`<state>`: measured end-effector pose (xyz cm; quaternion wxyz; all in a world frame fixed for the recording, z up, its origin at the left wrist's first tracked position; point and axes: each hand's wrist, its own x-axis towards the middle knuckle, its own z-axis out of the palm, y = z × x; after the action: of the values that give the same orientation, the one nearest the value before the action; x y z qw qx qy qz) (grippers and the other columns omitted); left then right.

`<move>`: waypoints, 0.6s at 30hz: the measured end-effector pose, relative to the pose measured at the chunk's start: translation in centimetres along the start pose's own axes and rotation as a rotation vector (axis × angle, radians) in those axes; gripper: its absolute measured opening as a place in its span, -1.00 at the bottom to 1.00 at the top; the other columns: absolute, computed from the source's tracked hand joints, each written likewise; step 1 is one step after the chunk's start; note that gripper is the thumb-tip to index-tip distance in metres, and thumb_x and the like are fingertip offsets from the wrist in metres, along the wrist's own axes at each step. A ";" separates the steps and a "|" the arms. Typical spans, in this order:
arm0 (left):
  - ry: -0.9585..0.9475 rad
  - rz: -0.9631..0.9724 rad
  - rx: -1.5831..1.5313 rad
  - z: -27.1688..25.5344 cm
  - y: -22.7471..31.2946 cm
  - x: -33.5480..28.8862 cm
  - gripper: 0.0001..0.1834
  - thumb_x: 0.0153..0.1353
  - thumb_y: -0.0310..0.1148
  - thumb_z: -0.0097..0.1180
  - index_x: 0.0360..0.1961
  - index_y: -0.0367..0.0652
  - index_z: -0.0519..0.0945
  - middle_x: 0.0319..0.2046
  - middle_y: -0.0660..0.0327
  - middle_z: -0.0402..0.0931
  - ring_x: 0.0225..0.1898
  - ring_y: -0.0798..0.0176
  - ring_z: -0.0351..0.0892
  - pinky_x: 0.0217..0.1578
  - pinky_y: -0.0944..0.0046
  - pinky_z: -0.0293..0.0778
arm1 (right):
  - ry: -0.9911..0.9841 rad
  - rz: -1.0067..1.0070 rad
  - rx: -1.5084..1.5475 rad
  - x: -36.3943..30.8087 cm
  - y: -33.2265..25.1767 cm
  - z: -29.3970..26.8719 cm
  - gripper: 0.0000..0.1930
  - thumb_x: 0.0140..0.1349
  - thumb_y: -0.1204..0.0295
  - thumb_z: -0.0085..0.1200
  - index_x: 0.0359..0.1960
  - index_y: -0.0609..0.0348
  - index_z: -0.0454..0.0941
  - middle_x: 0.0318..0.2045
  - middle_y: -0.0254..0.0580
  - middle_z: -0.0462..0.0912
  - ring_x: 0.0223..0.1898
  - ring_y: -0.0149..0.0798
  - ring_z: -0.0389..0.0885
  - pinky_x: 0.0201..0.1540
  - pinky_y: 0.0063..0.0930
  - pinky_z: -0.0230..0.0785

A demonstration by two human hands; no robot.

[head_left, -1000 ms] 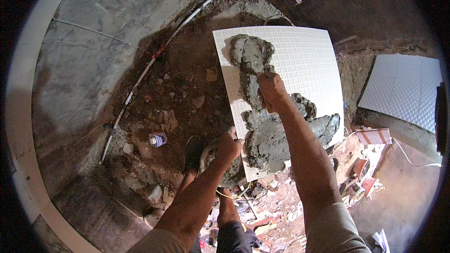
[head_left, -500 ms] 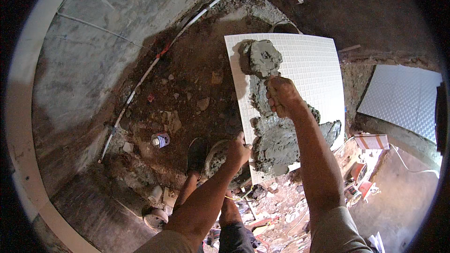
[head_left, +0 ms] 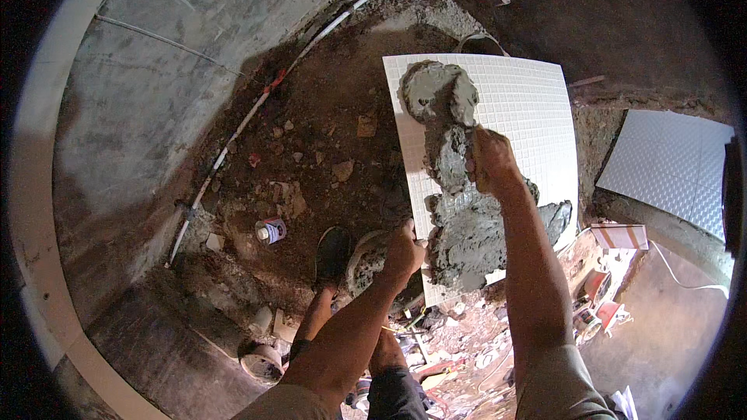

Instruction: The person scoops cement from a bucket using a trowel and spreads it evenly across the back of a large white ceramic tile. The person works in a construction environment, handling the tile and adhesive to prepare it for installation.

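Tile (head_left: pixel 529 101) location and hand state: please specify.

Right of centre, grid face toward the person. The right hand (head_left: pixel 495 159) is closed in a fist, apparently around a pale handle; the rest of any tool cannot be made out. The left hand (head_left: pixel 403 255) grips the tile's left edge toward the near end.

Why hold the edge there?

Probably to steady the tile, with the grip clear of the mortar (head_left: pixel 471 241). The mortar covers a wide near patch and reaches up the left side to a far lump; the right fist is at the narrower part between them.

Adjacent items?

A bucket (head_left: pixel 354 264) is just beside the left hand, presumably placed within easy reach. Farther left, a can (head_left: pixel 271 230) lies on the dirt. Beyond it, a white pipe (head_left: pixel 247 114) runs along the foot of the left wall (head_left: pixel 156 101). Well to the right, a textured sheet (head_left: pixel 665 167) leans at a slant.

Any markings?

The can carries a coloured label, too small to read. The grid face shows no legible writing.
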<state>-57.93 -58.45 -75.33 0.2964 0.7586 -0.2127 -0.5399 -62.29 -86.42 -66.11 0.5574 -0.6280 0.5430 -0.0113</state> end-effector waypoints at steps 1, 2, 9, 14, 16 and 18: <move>-0.027 -0.008 -0.071 0.2 1.0 -0.3 -0.50 0.14 -0.62 0.31 0.13 -0.32 0.49 -0.08 -0.10 0.70 -0.02 -0.03 0.72 -0.05 0.08 0.57 | -0.045 -0.054 -0.033 0.1 0.4 -0.9 -0.64 0.48 0.06 -0.06 -0.19 0.09 0.56 -0.61 -0.37 0.46 -0.68 -0.36 0.40 -0.67 -0.35 0.26; -0.041 -0.022 -0.134 -0.1 1.4 -0.6 -0.52 0.14 -0.63 0.30 0.11 -0.31 0.50 -0.08 -0.10 0.70 -0.03 -0.03 0.72 -0.05 0.09 0.57 | -0.077 0.068 0.000 0.3 -1.1 -1.2 -0.66 0.47 0.07 -0.03 -0.24 0.09 0.53 -0.62 -0.35 0.46 -0.68 -0.32 0.40 -0.65 -0.29 0.30; -0.089 -0.010 -0.141 -1.1 3.5 -1.2 -0.52 0.13 -0.61 0.30 0.11 -0.30 0.51 -0.09 -0.08 0.71 -0.06 -0.03 0.72 -0.04 0.08 0.56 | -0.176 0.390 -0.308 -1.2 -2.0 -3.5 -0.61 0.48 0.05 -0.04 -0.31 0.14 0.52 -0.61 -0.15 0.56 -0.64 -0.05 0.55 -0.58 -0.02 0.41; 0.043 0.044 -0.068 -1.3 -1.3 -0.3 -0.55 0.12 -0.57 0.33 0.05 -0.41 0.52 -0.18 -0.19 0.69 -0.10 -0.14 0.72 -0.11 0.01 0.57 | 0.129 -0.226 -0.519 -4.6 -2.5 1.6 -0.71 0.47 0.27 0.00 -0.18 0.29 0.58 -0.41 0.25 0.66 -0.31 0.32 0.68 -0.24 0.03 0.53; 0.000 0.014 -0.025 -0.8 0.3 -0.4 -0.50 0.14 -0.53 0.34 0.11 -0.43 0.50 -0.14 -0.20 0.68 -0.08 -0.14 0.71 -0.08 0.00 0.57 | 0.162 -0.238 -0.554 -3.6 -3.6 2.0 -0.71 0.47 0.27 0.00 -0.14 0.29 0.60 -0.34 0.29 0.68 -0.25 0.37 0.67 -0.22 0.07 0.52; -0.058 0.008 -0.032 -0.2 3.2 -0.7 -0.49 0.15 -0.52 0.34 0.12 -0.40 0.50 -0.12 -0.17 0.69 -0.06 -0.12 0.72 -0.05 0.01 0.57 | 0.183 -0.249 -0.630 -0.6 -2.6 1.2 -0.68 0.46 0.23 0.00 -0.10 0.28 0.61 -0.34 0.33 0.67 -0.21 0.40 0.65 -0.20 0.10 0.53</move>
<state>-57.99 -60.31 -72.59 0.3045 0.7369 -0.2155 -0.5638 -60.07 -85.72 -64.33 0.2798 -0.8268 0.4868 0.0328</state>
